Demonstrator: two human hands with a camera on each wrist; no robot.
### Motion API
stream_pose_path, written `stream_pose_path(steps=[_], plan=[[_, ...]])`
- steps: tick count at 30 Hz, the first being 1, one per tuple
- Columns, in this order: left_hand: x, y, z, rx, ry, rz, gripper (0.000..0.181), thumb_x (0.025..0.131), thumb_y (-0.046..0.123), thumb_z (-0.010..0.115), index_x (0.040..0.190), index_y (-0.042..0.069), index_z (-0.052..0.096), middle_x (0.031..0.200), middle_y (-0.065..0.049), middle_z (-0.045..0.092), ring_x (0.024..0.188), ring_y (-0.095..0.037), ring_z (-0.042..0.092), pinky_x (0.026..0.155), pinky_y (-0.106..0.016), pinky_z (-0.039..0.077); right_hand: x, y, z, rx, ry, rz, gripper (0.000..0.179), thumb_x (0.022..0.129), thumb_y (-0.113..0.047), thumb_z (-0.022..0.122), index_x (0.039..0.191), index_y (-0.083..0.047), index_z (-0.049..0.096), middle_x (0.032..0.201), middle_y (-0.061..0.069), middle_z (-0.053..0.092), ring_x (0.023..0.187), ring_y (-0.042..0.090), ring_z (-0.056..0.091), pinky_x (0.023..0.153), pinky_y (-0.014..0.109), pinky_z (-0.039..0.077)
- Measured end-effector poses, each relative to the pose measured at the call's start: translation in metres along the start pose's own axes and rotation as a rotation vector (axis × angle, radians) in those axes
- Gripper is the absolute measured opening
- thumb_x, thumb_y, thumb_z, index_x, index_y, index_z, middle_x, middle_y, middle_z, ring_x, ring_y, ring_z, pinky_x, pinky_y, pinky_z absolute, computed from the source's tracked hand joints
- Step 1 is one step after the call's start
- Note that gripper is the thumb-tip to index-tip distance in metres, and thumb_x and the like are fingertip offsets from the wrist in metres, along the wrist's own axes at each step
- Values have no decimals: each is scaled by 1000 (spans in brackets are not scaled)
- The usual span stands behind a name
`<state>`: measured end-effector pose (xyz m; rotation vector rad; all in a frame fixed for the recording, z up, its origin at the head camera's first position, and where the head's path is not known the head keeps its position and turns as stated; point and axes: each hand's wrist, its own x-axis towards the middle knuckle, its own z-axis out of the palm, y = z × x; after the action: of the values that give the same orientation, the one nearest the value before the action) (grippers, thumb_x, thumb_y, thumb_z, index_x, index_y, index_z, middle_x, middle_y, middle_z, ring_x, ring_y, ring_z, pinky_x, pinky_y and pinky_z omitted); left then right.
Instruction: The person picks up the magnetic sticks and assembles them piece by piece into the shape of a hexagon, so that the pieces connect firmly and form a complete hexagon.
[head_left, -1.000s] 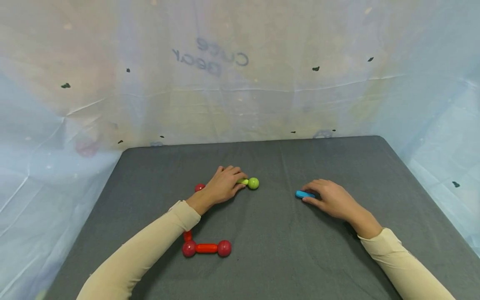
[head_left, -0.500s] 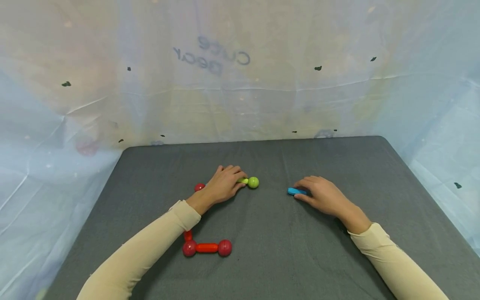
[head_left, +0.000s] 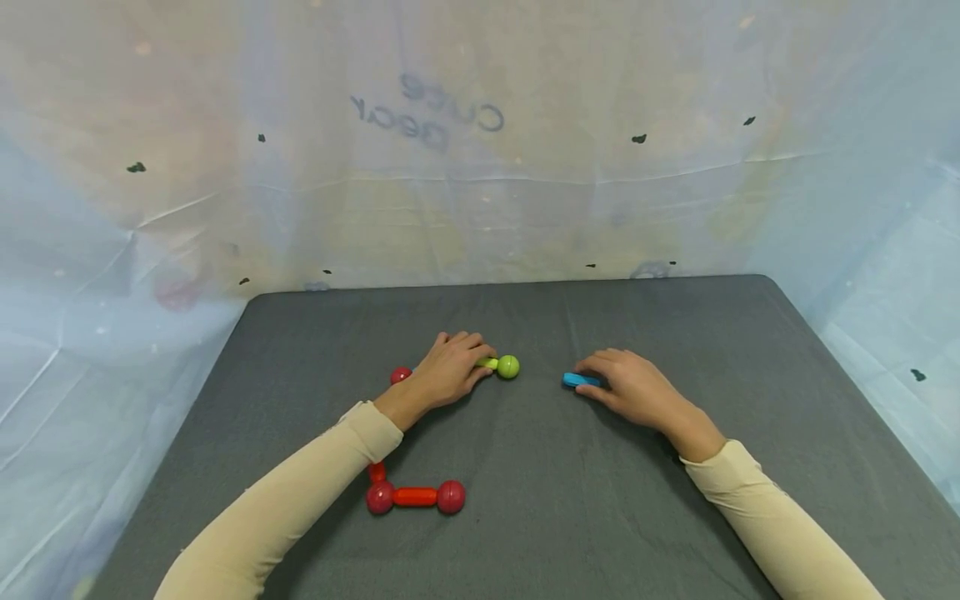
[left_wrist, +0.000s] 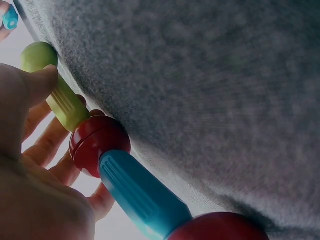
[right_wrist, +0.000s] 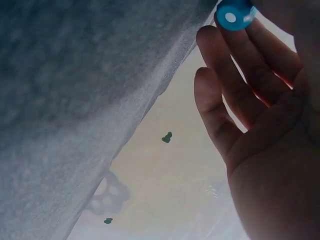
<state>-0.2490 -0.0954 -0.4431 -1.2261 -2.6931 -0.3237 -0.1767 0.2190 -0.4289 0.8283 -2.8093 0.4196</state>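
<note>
My left hand (head_left: 452,367) pinches a green rod (left_wrist: 67,107) of a ball-and-rod building toy between thumb and fingers. A green ball (head_left: 508,367) caps the rod's right end. At its other end, the left wrist view shows a red ball (left_wrist: 100,145), then a blue rod (left_wrist: 142,192) leading to another red ball (left_wrist: 220,230). Off to the right, my right hand (head_left: 637,387) holds a loose blue rod (head_left: 577,380) between thumb and fingers, its free end pointing left at the green ball, with a gap between them. A pale round end shows in the right wrist view.
Below the left forearm (head_left: 300,492), a red rod (head_left: 416,497) lies between two red balls, and a second red rod (head_left: 377,472) runs up under the sleeve, partly hidden. The dark grey cloth-covered table (head_left: 525,533) ends at a pale hanging sheet (head_left: 480,208).
My right hand has slid left with the blue rod, narrowing the gap to the green ball. The left hand and the joined pieces have stayed in place.
</note>
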Motion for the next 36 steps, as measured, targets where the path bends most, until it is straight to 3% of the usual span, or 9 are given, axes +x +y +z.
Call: stream_pose_path(steps=[24,36], plan=[[-9,-1,-5,0,3,-4,25,95,34,60,115,21,66,107,2,61,95,-17,55,81,-41,39,16,-14,5,9,21,-39,25,87,-32,71,109,-19,70,99,-4,67,87,13,62,75,36,51],[-14,-2,-6,10,33,15,24,94,32,62,114,21,67,105,2,61,94,-17,56,78,-38,38,19,-15,6,14,22,-26,27,88,-33,70,110,-18,69,101,-3,68,91,15,63,78,38,51]])
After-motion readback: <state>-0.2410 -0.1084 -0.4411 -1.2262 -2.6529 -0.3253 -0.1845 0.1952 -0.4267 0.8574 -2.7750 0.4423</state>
